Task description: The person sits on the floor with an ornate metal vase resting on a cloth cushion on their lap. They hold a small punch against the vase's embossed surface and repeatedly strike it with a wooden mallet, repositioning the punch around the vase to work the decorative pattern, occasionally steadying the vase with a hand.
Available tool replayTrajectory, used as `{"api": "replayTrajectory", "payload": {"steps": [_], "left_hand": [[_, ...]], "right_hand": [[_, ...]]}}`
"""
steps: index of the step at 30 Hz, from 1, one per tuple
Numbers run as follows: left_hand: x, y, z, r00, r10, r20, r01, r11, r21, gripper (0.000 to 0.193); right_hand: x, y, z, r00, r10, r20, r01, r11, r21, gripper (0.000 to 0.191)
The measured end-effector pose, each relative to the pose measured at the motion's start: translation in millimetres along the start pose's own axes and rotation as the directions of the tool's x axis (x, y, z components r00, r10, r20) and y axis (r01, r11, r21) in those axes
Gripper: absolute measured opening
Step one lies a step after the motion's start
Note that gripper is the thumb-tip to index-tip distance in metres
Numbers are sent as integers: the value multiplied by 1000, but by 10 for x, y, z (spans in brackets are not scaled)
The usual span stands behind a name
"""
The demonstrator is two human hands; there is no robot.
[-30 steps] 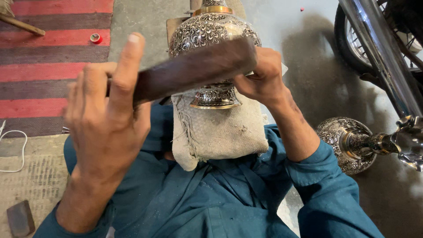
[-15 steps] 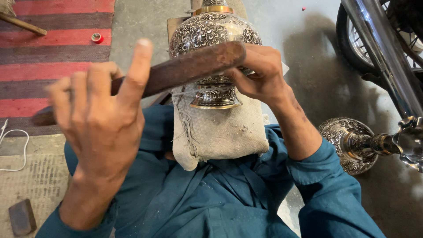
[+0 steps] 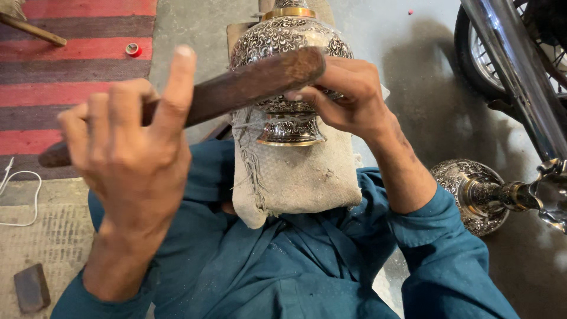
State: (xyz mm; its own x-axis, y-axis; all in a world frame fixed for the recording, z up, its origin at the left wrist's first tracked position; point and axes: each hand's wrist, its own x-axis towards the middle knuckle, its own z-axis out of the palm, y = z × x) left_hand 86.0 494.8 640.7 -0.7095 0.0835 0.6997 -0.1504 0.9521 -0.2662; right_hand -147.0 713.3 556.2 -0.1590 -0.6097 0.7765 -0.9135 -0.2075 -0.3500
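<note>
Right now my left hand (image 3: 127, 156) is closed around the near part of a dark wooden stick (image 3: 236, 88), thumb and three fingers wrapped, the forefinger raised off it. The stick slants across the belly of an engraved metal vase (image 3: 283, 44), and my right hand (image 3: 348, 97) pinches its far tip with curled fingers, pressing it against the metal. Holding both ends lets me steer the wood against the curved surface, I judge.

The vase lies on my lap, its gold-rimmed foot (image 3: 291, 131) toward me, cushioned on a pale woven cloth (image 3: 295, 177) draped over my teal clothing (image 3: 283, 266); the cloth probably keeps the metal from slipping and spares the fabric.

Off to my right on the concrete floor (image 3: 407, 71) stands a second engraved piece (image 3: 472, 195) with a narrow stem, just beside a motorcycle wheel (image 3: 490, 53). At the floor's far left lies a red striped mat (image 3: 65, 65) with a small round red cap (image 3: 133, 49) at its edge. Near the left corner closest to me sit a dark block (image 3: 31, 287) and a white cable (image 3: 18, 195). No labels or packages are readable.
</note>
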Motion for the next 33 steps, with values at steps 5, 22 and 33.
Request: {"api": "replayTrajectory", "payload": {"steps": [5, 22, 33], "left_hand": [[15, 12, -2, 992, -93, 80, 115, 931, -346, 74], [14, 11, 60, 1000, -14, 15, 14, 1000, 26, 68], [31, 113, 84, 994, -105, 13, 104, 950, -293, 69]], "right_hand": [[53, -34, -32, 1000, -23, 20, 23, 1000, -14, 10], [164, -235, -182, 998, 37, 60, -37, 999, 6, 13], [75, -100, -177, 997, 45, 66, -47, 999, 26, 11]]}}
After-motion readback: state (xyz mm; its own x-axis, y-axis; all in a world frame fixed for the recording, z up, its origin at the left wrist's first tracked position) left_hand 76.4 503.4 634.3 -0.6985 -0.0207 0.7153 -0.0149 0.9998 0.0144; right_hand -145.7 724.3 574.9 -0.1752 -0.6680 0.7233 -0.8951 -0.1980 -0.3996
